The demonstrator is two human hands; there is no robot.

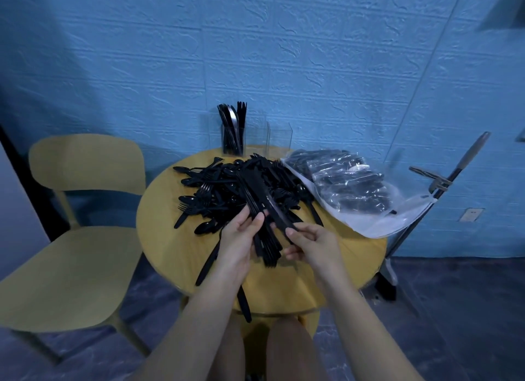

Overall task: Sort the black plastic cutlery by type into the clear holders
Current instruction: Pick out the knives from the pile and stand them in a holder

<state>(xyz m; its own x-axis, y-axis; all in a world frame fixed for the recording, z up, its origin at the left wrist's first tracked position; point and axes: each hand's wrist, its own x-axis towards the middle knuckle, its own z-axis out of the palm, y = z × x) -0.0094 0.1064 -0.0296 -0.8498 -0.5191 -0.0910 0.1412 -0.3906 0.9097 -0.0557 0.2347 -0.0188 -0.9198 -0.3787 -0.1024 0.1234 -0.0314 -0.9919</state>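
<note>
Above the surface (170, 247), a bundle of knives (264, 224) is being clamped by left hand (237, 242) fingers; one knife (279, 217) is being pinched by the right hand (311, 244). Gathering is judged underway; transfer to the holders (279, 139) is being called for next.

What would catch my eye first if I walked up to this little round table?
Most striking is the big tangled pile of black cutlery heaped across the middle of the round yellow table. In front of it, the left hand grips a bundle of black knives while the right hand pinches one more. At the far edge stand the clear holders, the left one already holding cutlery, and a clear plastic bag lies on the right.
</note>
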